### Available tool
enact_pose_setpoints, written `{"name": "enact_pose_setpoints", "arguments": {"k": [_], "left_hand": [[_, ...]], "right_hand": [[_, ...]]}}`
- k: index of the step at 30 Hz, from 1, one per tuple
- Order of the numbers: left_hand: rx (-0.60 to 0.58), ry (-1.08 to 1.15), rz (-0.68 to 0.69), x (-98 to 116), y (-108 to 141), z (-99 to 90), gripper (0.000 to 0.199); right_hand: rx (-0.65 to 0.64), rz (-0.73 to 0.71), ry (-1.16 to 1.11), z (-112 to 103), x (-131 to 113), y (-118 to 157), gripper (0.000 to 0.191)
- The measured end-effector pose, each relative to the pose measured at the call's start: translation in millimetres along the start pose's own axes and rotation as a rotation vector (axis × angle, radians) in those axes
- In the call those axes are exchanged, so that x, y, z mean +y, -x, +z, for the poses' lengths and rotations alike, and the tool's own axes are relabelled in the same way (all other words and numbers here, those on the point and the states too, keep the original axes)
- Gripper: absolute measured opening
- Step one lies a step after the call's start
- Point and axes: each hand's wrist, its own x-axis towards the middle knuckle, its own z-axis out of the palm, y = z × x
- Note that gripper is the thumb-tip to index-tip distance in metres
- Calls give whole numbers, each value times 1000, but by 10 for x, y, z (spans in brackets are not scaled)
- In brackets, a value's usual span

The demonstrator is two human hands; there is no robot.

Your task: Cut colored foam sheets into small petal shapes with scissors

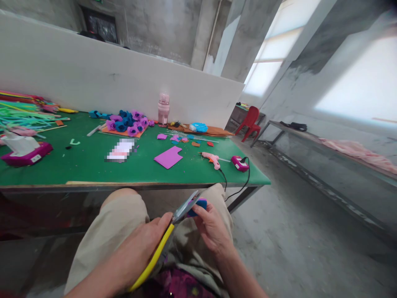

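My left hand (pixel 148 238) is closed around a pair of scissors (pixel 185 207) with long metal blades and yellow handles. The blades point up and to the right, above my lap. Between the fingers of my right hand (pixel 214 228) is a small blue and purple foam piece (pixel 201 204), right at the scissor blades. Whether the blades touch it or bite into it I cannot tell. On the green table ahead lies a purple foam sheet (pixel 169 157) with a notch cut out of one corner.
On the table (pixel 149 171) are a pink glue gun (pixel 211 159), a magenta power socket (pixel 240 163), small foam scraps (pixel 195 144), purple and blue foam flowers (pixel 127 122), a pink bottle (pixel 163 109) and a tissue box (pixel 27 153). The glue gun's cord hangs over the front edge.
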Motion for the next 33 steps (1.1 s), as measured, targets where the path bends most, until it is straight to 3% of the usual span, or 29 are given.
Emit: {"name": "enact_pose_setpoints", "arguments": {"k": [7,12,23,33], "left_hand": [[-74,-67,-44,126,12,-91,35],[-109,-58,-41,149,18,-117,25],[-132,-15,6,86,44,-126,19],[-201,9,-35,66,63,-133,15]], "right_hand": [[3,1,30,-21,8,-6,20],[-2,16,15,-39,21,-6,18],[-11,28,17,-24,-29,9,19],[-49,43,56,-92,-30,9,17]]}}
